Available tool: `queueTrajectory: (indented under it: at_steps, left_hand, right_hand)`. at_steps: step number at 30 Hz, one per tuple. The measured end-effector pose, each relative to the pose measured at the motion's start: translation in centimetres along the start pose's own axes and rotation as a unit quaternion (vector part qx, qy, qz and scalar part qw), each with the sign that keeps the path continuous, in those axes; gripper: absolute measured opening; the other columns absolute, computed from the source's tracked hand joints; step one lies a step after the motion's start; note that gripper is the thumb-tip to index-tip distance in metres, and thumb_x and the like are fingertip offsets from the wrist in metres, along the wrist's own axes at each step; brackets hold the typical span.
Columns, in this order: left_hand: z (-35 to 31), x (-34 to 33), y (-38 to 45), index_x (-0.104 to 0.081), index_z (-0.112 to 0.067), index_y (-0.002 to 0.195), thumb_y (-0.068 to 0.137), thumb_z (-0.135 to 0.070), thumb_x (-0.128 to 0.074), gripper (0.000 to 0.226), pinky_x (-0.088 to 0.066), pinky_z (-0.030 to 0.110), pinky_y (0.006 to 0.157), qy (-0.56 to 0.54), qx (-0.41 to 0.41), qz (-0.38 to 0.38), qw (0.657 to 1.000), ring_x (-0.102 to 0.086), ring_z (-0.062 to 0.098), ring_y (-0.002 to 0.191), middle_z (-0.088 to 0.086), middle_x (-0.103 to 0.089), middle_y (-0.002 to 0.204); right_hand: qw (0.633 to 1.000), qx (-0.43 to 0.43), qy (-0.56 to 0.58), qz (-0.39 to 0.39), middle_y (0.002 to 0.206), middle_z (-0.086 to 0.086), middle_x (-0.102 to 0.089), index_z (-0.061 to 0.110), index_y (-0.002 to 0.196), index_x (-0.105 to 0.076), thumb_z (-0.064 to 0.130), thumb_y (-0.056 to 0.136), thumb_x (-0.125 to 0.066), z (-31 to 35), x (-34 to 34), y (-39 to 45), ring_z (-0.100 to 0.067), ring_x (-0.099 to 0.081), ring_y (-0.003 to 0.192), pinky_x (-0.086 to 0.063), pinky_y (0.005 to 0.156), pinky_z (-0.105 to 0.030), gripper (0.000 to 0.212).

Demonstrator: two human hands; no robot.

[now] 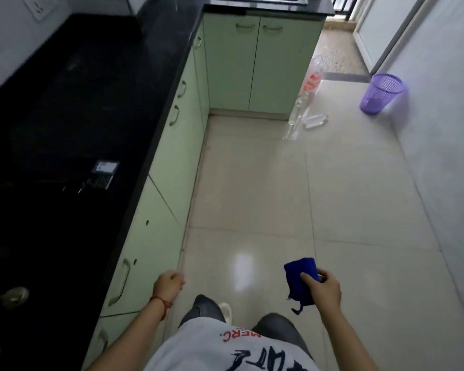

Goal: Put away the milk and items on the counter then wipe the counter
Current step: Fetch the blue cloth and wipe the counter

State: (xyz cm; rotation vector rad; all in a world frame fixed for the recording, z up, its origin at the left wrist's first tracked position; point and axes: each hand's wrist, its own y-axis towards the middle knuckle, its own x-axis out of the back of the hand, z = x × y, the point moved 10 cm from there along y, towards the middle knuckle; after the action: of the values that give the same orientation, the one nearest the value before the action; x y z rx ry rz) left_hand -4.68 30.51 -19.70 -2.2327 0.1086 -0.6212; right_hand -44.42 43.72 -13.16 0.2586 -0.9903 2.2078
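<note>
While the right hand [323, 289] grips a folded dark blue cloth [302, 281] out over the floor, thumb pressed on its face, the left hand [169, 286] hangs beside the cabinet fronts with fingers curled and nothing in it. No milk shows anywhere; the cloth is well apart from the black counter [73, 124] on the left, so wiping looks not yet begun. The risk, as I judge it: a sweep of the cloth could push the small printed box [102, 174] lying near the counter's front edge off onto the tiles, or snag on the stove knobs [14, 297] at near left. A loose tag dangling from the cloth could also drag. The counter is dark and glossy, running far toward a steel sink [260, 0]. Pale green cabinets [231, 65] stand below it. Clear plastic bottles [303, 111] and a purple wastebasket [381, 93] sit on the shiny floor at far right.
</note>
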Motion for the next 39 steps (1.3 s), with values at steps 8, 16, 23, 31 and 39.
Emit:
queueTrajectory:
  at_steps: [8,16,23,31,39]
  left_hand:
    - [-19.6,-6.0,7.6,-0.057,-0.022,0.057,0.082,-0.023,-0.053,0.025,-0.04,0.03,0.069,0.027,-0.1,0.033,0.994,-0.059,0.023,0.074,0.008,-0.062,0.069]
    - [-25.0,-6.7,12.3,-0.056,-0.019,0.05,0.062,-0.035,-0.045,0.022,-0.04,0.031,0.065,-0.016,-0.036,-0.032,0.999,-0.058,0.024,0.068,0.009,-0.06,0.062]
    - [-26.5,-3.8,13.6,-0.06,-0.017,0.058,0.066,-0.031,-0.051,0.019,-0.052,0.043,0.077,-0.108,0.017,-0.12,0.987,-0.06,0.028,0.074,0.011,-0.063,0.068]
    - [-28.0,-0.7,18.8,-0.058,-0.015,0.056,0.06,-0.034,-0.046,0.023,-0.042,0.03,0.067,-0.185,0.073,-0.172,0.965,-0.06,0.027,0.074,0.011,-0.063,0.067]
    - [-39.5,2.5,25.3,-0.057,-0.017,0.07,0.09,-0.019,-0.048,0.022,-0.038,0.024,0.062,-0.179,0.009,-0.161,0.971,-0.058,0.023,0.081,0.007,-0.061,0.078]
  right_hand:
    - [0.999,-0.033,0.007,-0.019,0.098,-0.01,-0.054,0.001,0.119,-0.051,0.01,0.079,-0.067,5.9,-0.2,10.5,-0.027,-0.052,0.087,-0.043,0.067,-0.03,0.044]
    - [0.996,-0.004,-0.06,0.061,0.098,-0.012,-0.057,0.004,0.111,-0.052,0.01,0.078,-0.068,17.8,-3.0,22.9,-0.028,-0.056,0.085,-0.046,0.067,-0.033,0.038]
    - [0.977,0.09,-0.118,0.153,0.098,-0.009,-0.059,0.009,0.111,-0.052,0.014,0.078,-0.068,32.9,-11.2,29.7,-0.028,-0.06,0.087,-0.054,0.08,-0.044,0.038]
    - [0.944,0.16,-0.158,0.243,0.099,-0.01,-0.059,0.006,0.116,-0.051,0.013,0.08,-0.067,43.6,-23.3,32.1,-0.023,-0.06,0.078,-0.054,0.066,-0.035,0.04]
    - [0.918,0.197,-0.203,0.277,0.11,-0.014,-0.057,0.005,0.119,-0.048,0.014,0.083,-0.065,51.3,-29.9,34.0,-0.013,-0.055,0.068,-0.045,0.052,-0.022,0.041]
